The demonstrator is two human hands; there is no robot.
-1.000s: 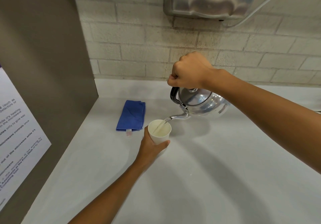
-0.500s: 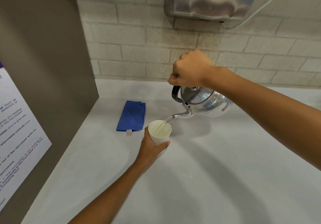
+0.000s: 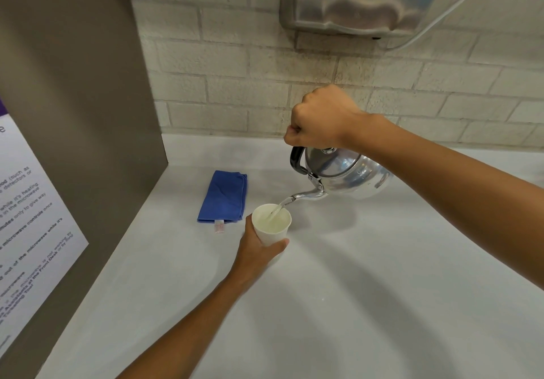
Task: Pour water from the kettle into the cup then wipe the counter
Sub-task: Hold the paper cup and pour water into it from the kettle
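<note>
Right hand [image 3: 322, 119] fisted on tilted kettle [image 3: 347, 175] handle | left hand [image 3: 259, 249] fingers wrapping cup [image 3: 271, 224]

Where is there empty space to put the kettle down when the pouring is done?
The counter is bare right of the cup, under the kettle. It is crowded only by the blue cloth and left hand.
</note>
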